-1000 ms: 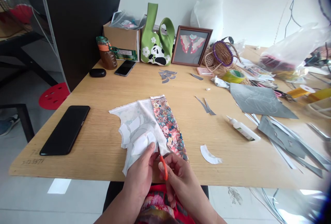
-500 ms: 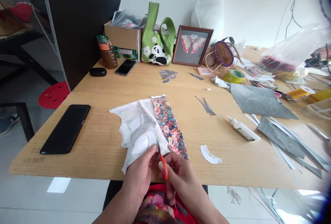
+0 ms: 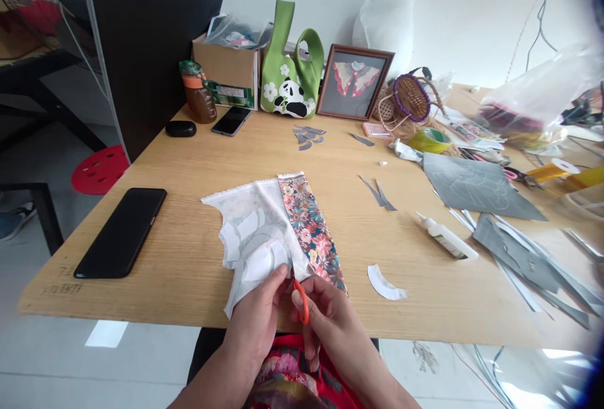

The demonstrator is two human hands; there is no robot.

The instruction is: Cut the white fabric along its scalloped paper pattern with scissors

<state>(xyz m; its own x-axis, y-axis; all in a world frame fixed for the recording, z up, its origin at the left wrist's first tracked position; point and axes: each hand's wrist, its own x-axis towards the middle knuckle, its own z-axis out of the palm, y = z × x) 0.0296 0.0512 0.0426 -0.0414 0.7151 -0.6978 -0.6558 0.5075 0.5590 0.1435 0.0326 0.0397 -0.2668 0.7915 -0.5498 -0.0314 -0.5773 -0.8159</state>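
My left hand is closed on the lower edge of a piece of fabric, thumb on top. The fabric lies pale side up, its right part folded over to show a floral print. White curved paper pieces rest on the pale side. In my right hand is a pair of small scissors with orange handles. Their blades point away from me at the fabric, close to my left thumb; how far apart they are is hard to see.
A black phone lies at left. To the right are a white curved paper piece, a glue bottle, grey scraps and a grey sheet. Behind stand a bottle, a green panda bag and a framed piece.
The view has shifted slightly, so the table items sit a little further right. Both hands keep their hold on the fabric and scissors, with only a slight movement at the scissors.
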